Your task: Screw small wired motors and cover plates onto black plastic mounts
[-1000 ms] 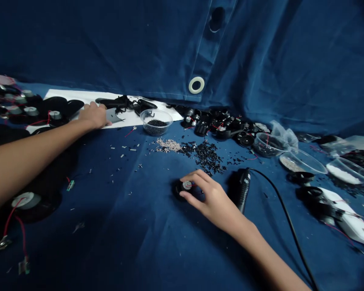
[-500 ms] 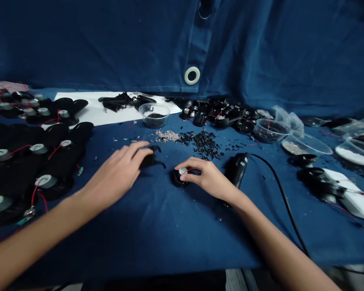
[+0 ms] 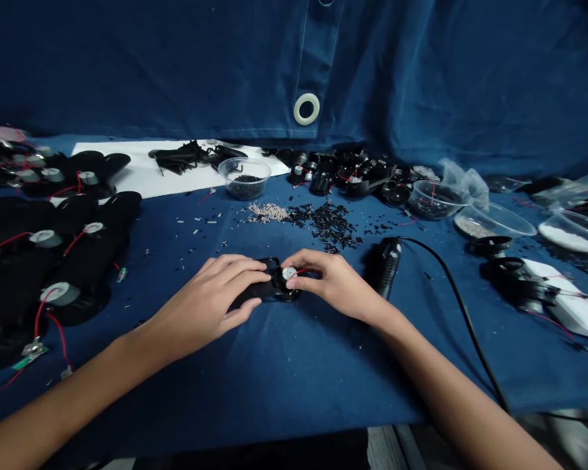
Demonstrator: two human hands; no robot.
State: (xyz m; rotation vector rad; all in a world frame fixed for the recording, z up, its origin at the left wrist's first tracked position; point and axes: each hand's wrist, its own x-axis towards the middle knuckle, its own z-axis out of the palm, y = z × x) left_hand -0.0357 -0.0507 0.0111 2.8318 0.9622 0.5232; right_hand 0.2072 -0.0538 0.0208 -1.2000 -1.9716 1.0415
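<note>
**Left hand (image 3: 206, 297) and right hand (image 3: 336, 281) close on a black plastic piece (image 3: 274, 288)**

The piece lies on a blue cloth (image 3: 294, 398), directly between the hands. The left hand grips it from the near left, fingers curled over its top. The right hand is closed around the other end, its fingertips (image 3: 296, 261) beside a silver disc (image 3: 289, 273) on the piece. A red wire (image 3: 301, 271) runs from the disc under those fingers.

Four clear containers stand beyond the hands. Straight ahead of the left hand, one clear bowl (image 3: 245, 186) holds small black bits. Far ahead and to the right of the right hand, a second clear bowl (image 3: 434, 203) holds dark bits, with a crumpled plastic bag (image 3: 463, 183) just behind it. Next along, a shallow clear dish (image 3: 494, 222) holds pale grains, and a fourth, another clear dish (image 3: 566, 232), holds white grains.

Two loose heaps lie on the cloth ahead of the hands: one of small silver pieces (image 3: 267, 212) and a larger one of black bits (image 3: 330, 225). One black corded tool (image 3: 386, 264) rests just right of the right hand. Left of the left hand lie more black pieces (image 3: 85, 245) with silver discs and red wires; at least eight discs show, too crowded to count exactly.
</note>
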